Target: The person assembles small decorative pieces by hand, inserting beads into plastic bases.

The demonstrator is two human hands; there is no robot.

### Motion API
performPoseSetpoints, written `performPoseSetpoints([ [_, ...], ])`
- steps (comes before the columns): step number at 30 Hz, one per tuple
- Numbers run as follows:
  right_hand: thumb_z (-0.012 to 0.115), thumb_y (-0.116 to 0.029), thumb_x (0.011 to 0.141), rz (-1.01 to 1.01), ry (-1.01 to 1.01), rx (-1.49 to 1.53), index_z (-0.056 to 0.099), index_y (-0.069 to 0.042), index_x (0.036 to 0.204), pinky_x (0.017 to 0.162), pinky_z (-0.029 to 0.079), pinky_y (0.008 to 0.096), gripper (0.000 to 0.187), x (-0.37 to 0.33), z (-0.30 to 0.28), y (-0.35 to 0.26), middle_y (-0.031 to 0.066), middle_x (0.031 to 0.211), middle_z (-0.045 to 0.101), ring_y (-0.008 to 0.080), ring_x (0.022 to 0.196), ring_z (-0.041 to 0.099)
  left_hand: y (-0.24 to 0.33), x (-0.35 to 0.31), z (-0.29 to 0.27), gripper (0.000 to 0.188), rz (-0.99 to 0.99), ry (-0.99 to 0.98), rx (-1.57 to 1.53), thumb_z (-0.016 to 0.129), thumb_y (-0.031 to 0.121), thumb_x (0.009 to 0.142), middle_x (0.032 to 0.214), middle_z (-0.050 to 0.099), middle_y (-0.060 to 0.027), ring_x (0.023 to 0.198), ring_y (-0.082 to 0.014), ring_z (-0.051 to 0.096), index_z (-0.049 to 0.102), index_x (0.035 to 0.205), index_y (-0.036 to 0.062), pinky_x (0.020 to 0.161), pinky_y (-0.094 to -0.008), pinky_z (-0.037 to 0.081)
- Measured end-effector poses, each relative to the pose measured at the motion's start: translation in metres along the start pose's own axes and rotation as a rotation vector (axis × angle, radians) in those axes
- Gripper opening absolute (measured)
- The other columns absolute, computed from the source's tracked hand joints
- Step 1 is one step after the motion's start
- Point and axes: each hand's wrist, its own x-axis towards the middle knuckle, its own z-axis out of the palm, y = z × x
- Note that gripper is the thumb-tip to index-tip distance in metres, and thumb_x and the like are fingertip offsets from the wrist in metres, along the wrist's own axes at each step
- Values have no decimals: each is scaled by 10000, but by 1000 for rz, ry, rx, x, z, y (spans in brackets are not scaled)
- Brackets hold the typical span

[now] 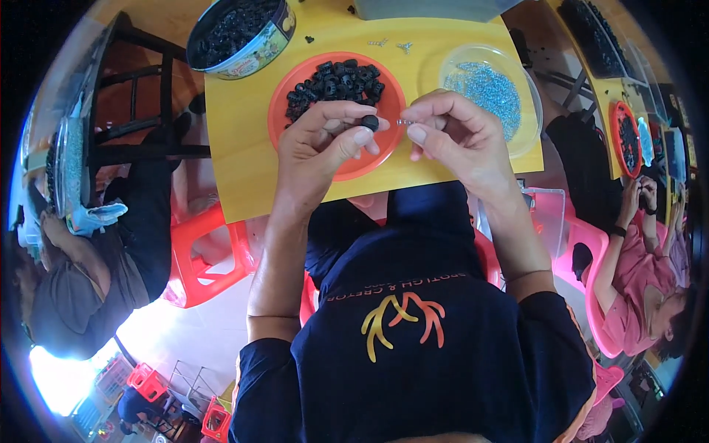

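My left hand (317,140) is closed, pinching a small round black plastic part (370,122) between thumb and fingers. Facing it across a narrow gap, my right hand (465,144) grips a small silver metal pin (403,122) by one end, and its other end points at the black part. Both hands hover over the right half of a round orange plate (394,88). A heap of similar black parts (343,80) lies on that plate. Beyond my right hand stands a clear round tub (537,111) with many tiny silvery-blue pieces in it.
A round printed tin (255,59) full of dark parts stands at the table's far left corner. Loose silver pieces (404,47) lie on the yellow tabletop (244,148), near a grey bin (436,7). Other people sit at both sides, with a red stool (196,258) at left.
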Motion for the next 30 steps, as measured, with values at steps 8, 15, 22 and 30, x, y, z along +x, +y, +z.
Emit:
performPoseSetpoints([
  [8, 631, -30, 891, -25, -29, -1, 631, 15, 1044, 662, 461, 174, 159, -1, 5, 0, -4, 833, 645, 30, 713, 563, -8, 3, 9, 233, 21, 110, -319, 634, 10, 864, 938, 613, -48, 820, -124, 569, 603, 1095, 10, 763, -247, 458],
  [15, 629, -36, 894, 25, 3, -6, 629, 15, 1050, 652, 464, 174, 164, 0, 14, 9, 5, 847, 652, 26, 704, 564, -15, 3, 19, 225, -158, 83, -657, 610, 49, 904, 937, 613, -35, 815, -113, 569, 597, 1126, 15, 742, -242, 462],
  [22, 632, -30, 891, 17, 23, -1, 622, 21, 1029, 654, 487, 183, 148, 1, 14, 7, 24, 856, 663, 39, 702, 580, -20, -2, 21, 189, -128, 88, -633, 607, 47, 908, 944, 625, -59, 836, -126, 601, 581, 1094, 23, 756, -261, 482],
  [30, 681, -76, 871, 283, -211, 161, 606, -16, 942, 584, 486, 194, 120, 5, -4, -5, 29, 819, 652, 70, 719, 623, -29, -21, 10, 191, -185, -57, -509, 652, 22, 865, 914, 630, -87, 825, -163, 631, 574, 1039, 7, 748, -279, 514],
])
